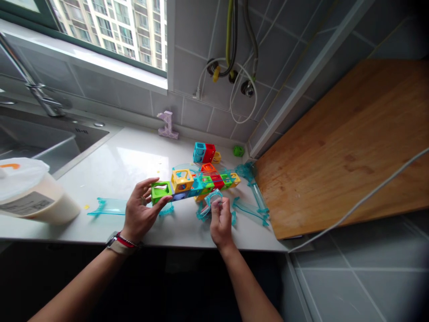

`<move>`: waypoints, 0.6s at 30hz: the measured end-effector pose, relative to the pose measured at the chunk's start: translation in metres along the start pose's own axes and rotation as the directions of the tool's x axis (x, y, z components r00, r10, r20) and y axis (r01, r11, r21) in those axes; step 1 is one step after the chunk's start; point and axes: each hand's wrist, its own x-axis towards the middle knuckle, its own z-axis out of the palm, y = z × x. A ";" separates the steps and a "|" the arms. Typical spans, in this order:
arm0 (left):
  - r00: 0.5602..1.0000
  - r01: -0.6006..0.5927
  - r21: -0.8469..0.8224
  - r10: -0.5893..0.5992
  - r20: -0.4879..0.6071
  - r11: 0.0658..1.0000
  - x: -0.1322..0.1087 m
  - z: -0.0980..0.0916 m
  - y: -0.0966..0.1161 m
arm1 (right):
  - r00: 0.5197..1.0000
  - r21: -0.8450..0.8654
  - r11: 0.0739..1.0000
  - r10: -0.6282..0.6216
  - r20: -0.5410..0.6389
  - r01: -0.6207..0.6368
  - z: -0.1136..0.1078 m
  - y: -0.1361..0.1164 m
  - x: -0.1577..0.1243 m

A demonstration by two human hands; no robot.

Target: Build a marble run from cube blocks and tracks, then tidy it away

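The left hand [139,214] has its fingers clenched on the green cube [161,191] at the left end of the row of coloured cubes [204,181], which seems to rest on the white tabletop [127,165]. Just below the row's middle, the right hand [221,221] has its fingers pinching a clear teal curved piece [209,203]. A wooden board [345,147] lies right of the row.

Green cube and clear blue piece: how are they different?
The green cube is opaque and boxy; the clear blue piece is see-through and curved. The left hand holds the green cube, joined to a cube row; the right hand holds the clear blue piece below it. Both are toys.
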 end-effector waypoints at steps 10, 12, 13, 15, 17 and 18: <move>1.000 -0.006 -0.018 0.005 -0.005 1.000 -0.001 0.000 0.001 | 0.992 -0.140 0.989 -0.059 -0.110 0.043 -0.050 0.018 0.020; 1.000 -0.002 -0.018 0.002 -0.006 1.000 0.000 0.001 0.001 | 0.995 -0.186 0.977 -0.094 0.043 0.101 -0.054 0.015 0.022; 1.000 0.000 -0.014 0.000 -0.006 1.000 0.000 0.001 0.001 | 0.987 -0.207 0.971 -0.092 0.129 0.117 -0.055 0.014 0.022; 1.000 0.005 -0.001 -0.005 -0.010 1.000 0.000 0.001 0.001 | 0.961 -0.246 0.960 -0.061 0.270 0.131 -0.058 0.012 0.021; 1.000 0.012 0.014 -0.011 -0.015 1.000 0.000 0.001 0.001 | 0.937 -0.289 0.947 -0.037 0.347 0.145 -0.061 0.011 0.016; 1.000 0.014 0.018 -0.013 -0.015 1.000 0.000 0.001 0.001 | 0.932 -0.307 0.939 -0.035 0.360 0.153 -0.064 0.012 0.013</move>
